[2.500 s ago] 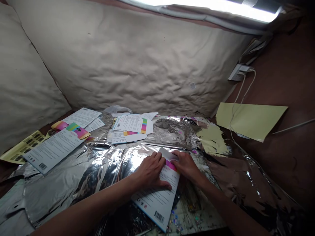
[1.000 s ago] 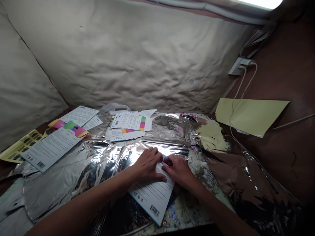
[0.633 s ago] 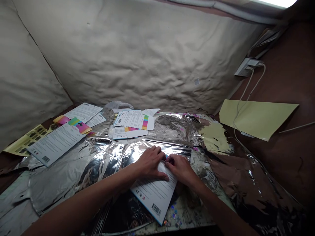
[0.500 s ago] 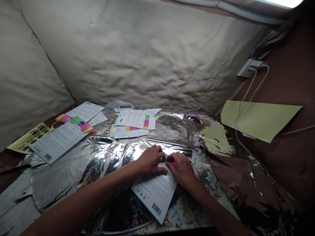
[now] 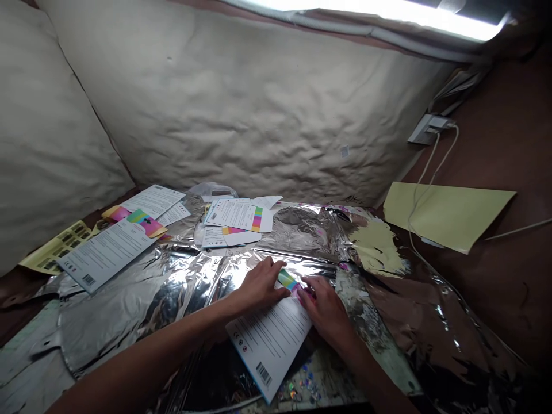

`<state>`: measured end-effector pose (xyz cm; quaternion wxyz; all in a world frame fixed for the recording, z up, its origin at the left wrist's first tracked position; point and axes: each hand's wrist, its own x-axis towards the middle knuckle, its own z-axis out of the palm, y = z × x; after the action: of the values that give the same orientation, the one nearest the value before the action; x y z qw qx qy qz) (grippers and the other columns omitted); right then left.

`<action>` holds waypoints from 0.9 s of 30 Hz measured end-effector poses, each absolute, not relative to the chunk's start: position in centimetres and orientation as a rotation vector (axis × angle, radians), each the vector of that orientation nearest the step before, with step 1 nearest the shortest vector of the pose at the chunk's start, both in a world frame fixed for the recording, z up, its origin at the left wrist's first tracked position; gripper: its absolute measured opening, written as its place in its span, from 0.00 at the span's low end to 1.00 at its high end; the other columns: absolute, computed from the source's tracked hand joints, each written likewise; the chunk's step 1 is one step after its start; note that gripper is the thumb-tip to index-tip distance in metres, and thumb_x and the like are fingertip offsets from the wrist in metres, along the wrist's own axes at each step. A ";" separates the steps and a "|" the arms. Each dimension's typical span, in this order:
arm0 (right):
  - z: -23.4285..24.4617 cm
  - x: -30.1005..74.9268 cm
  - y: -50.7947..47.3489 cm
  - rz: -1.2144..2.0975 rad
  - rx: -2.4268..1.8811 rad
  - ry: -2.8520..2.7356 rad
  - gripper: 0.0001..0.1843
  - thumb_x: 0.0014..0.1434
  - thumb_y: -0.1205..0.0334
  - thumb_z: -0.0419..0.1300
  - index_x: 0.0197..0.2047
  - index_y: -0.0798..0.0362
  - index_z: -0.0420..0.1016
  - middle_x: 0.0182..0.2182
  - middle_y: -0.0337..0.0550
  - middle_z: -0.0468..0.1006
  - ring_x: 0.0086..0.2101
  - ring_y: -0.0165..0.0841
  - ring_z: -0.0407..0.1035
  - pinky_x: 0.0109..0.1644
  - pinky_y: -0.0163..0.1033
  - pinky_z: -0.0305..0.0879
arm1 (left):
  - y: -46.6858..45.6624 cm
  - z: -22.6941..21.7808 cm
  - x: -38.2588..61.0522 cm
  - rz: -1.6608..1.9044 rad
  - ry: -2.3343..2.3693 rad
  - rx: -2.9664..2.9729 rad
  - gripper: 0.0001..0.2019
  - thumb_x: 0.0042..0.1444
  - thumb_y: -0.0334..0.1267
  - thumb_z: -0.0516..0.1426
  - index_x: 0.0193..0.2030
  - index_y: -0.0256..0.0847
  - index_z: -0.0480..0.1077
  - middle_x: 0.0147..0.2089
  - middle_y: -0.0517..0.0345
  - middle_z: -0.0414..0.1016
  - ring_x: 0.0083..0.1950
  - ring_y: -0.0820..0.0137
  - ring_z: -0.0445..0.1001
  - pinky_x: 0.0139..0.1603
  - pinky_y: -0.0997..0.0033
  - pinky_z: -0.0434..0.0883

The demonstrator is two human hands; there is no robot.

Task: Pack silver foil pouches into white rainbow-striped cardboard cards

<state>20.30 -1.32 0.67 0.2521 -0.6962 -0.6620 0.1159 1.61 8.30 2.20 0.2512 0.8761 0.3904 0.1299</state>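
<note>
**Overhead tube light, foil glare, dim lower corners**

From here I see a fluorescent tube (image 5: 371, 10) burning out to white along the top edge, lighting the scene from above. The crumpled foil sheet (image 5: 185, 276) throws hard glare between black reflections. The padded wall (image 5: 241, 115) bows with wide-angle distortion towards the frame edges. The lower corners fall dim. Fine print on the printed card (image 5: 267, 336) looks slightly soft.

Printed card (image 5: 269, 333): white, rainbow stripe. Foil (image 5: 172, 290): crinkled silver. Paper sheet (image 5: 448, 215): pale yellow.
</note>
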 end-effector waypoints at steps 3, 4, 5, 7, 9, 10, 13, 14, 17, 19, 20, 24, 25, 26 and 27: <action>-0.6 20.7 -3.1 0.116 -1.877 -1.897 0.16 0.67 0.61 0.52 0.53 0.48 0.77 0.44 0.49 0.75 0.45 0.42 0.68 0.49 0.48 0.66 | 8.3 2.3 1.6 0.358 1.074 2.304 0.29 0.52 0.50 0.62 0.60 0.42 0.67 0.52 0.45 0.68 0.53 0.49 0.70 0.50 0.54 0.67; -0.9 20.6 -3.7 0.063 -1.861 -1.945 0.17 0.67 0.61 0.52 0.54 0.46 0.76 0.47 0.49 0.75 0.46 0.43 0.67 0.49 0.50 0.66 | 8.4 2.3 1.6 0.384 1.069 2.237 0.30 0.51 0.50 0.63 0.59 0.41 0.68 0.52 0.45 0.68 0.53 0.48 0.70 0.52 0.53 0.66; -1.2 20.3 -4.2 0.032 -1.833 -1.990 0.18 0.67 0.61 0.53 0.56 0.46 0.75 0.50 0.49 0.75 0.48 0.44 0.66 0.50 0.51 0.66 | 8.6 2.3 1.6 0.409 1.059 2.166 0.31 0.50 0.49 0.64 0.60 0.40 0.68 0.52 0.44 0.69 0.53 0.48 0.70 0.53 0.53 0.66; -1.5 19.6 -5.0 0.043 -1.766 -2.062 0.19 0.67 0.61 0.53 0.58 0.45 0.73 0.56 0.48 0.72 0.52 0.46 0.64 0.55 0.53 0.64 | 9.1 2.2 1.6 0.424 1.015 2.044 0.34 0.47 0.46 0.66 0.61 0.38 0.67 0.47 0.47 0.73 0.51 0.50 0.73 0.52 0.54 0.67; -1.4 19.0 -5.2 0.118 -1.718 -2.077 0.19 0.66 0.61 0.53 0.59 0.45 0.73 0.59 0.47 0.71 0.55 0.46 0.62 0.59 0.56 0.60 | 9.5 2.0 1.7 0.406 0.958 1.964 0.38 0.45 0.42 0.67 0.63 0.36 0.64 0.39 0.53 0.76 0.45 0.55 0.76 0.48 0.59 0.69; -1.1 18.8 -5.1 0.174 -1.706 -2.045 0.20 0.66 0.61 0.54 0.60 0.45 0.73 0.59 0.47 0.70 0.56 0.46 0.62 0.61 0.56 0.58 | 9.7 2.0 1.7 0.404 0.932 1.921 0.40 0.44 0.40 0.68 0.64 0.35 0.63 0.36 0.55 0.76 0.42 0.58 0.77 0.46 0.62 0.71; 0.4 19.2 -4.1 0.472 -1.682 -1.791 0.23 0.64 0.58 0.57 0.62 0.47 0.70 0.57 0.48 0.73 0.55 0.46 0.64 0.60 0.54 0.59 | 9.9 2.7 1.8 0.477 0.877 1.829 0.44 0.42 0.38 0.70 0.66 0.37 0.60 0.39 0.55 0.78 0.41 0.63 0.78 0.44 0.67 0.71; 1.1 19.5 -3.5 0.628 -1.660 -1.681 0.24 0.63 0.56 0.58 0.61 0.49 0.70 0.53 0.48 0.76 0.52 0.45 0.67 0.57 0.52 0.63 | 9.8 3.3 1.8 0.535 0.839 1.799 0.44 0.42 0.39 0.70 0.67 0.39 0.59 0.40 0.55 0.78 0.42 0.63 0.78 0.44 0.68 0.71; 3.6 20.4 -1.6 1.104 -1.498 -1.437 0.22 0.59 0.47 0.60 0.47 0.55 0.80 0.36 0.46 0.81 0.37 0.40 0.73 0.41 0.42 0.68 | 9.5 5.6 1.8 0.734 0.680 1.659 0.45 0.42 0.40 0.71 0.67 0.40 0.59 0.39 0.55 0.78 0.42 0.65 0.77 0.43 0.69 0.70; 5.2 20.9 -0.5 1.224 -1.376 -1.377 0.22 0.56 0.44 0.62 0.36 0.57 0.81 0.28 0.43 0.79 0.30 0.35 0.71 0.35 0.38 0.65 | 9.3 7.3 1.6 0.710 0.621 1.524 0.39 0.43 0.44 0.71 0.62 0.36 0.66 0.34 0.57 0.77 0.36 0.67 0.75 0.38 0.71 0.68; 5.9 21.0 -0.1 1.212 -1.349 -1.364 0.21 0.56 0.44 0.63 0.33 0.57 0.81 0.27 0.42 0.78 0.29 0.34 0.70 0.35 0.37 0.64 | 9.3 7.9 1.5 0.640 0.608 1.479 0.32 0.45 0.47 0.70 0.56 0.34 0.71 0.31 0.58 0.76 0.33 0.70 0.73 0.35 0.72 0.66; 8.5 21.0 1.1 1.105 -1.360 -1.498 0.18 0.55 0.50 0.63 0.40 0.56 0.82 0.33 0.43 0.81 0.33 0.35 0.72 0.38 0.37 0.66 | 9.6 8.8 0.9 0.471 0.539 1.498 0.20 0.48 0.51 0.67 0.29 0.32 0.73 0.23 0.63 0.67 0.24 0.77 0.61 0.26 0.76 0.57; 9.3 20.8 1.5 1.071 -1.370 -1.586 0.17 0.56 0.52 0.62 0.42 0.56 0.82 0.35 0.43 0.82 0.35 0.36 0.73 0.38 0.37 0.66 | 9.7 8.7 0.7 0.482 0.533 1.540 0.20 0.49 0.51 0.66 0.27 0.33 0.72 0.22 0.64 0.65 0.24 0.78 0.59 0.25 0.76 0.55; 10.0 20.7 1.8 1.023 -1.388 -1.697 0.16 0.56 0.54 0.61 0.43 0.55 0.82 0.35 0.43 0.82 0.35 0.35 0.73 0.38 0.37 0.66 | 9.8 8.7 0.6 0.495 0.538 1.585 0.19 0.49 0.50 0.66 0.27 0.33 0.71 0.22 0.65 0.64 0.24 0.78 0.58 0.25 0.76 0.54; 10.7 20.4 2.2 0.954 -1.418 -1.819 0.15 0.57 0.56 0.60 0.42 0.54 0.82 0.34 0.42 0.82 0.34 0.35 0.73 0.37 0.36 0.65 | 10.0 8.6 0.5 0.516 0.556 1.631 0.19 0.49 0.50 0.66 0.27 0.34 0.71 0.22 0.66 0.63 0.24 0.77 0.58 0.24 0.76 0.53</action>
<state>20.42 2.24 10.75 0.3173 -0.5388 -0.6911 0.3626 0.45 9.99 8.61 0.6222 0.7098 0.2419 0.2247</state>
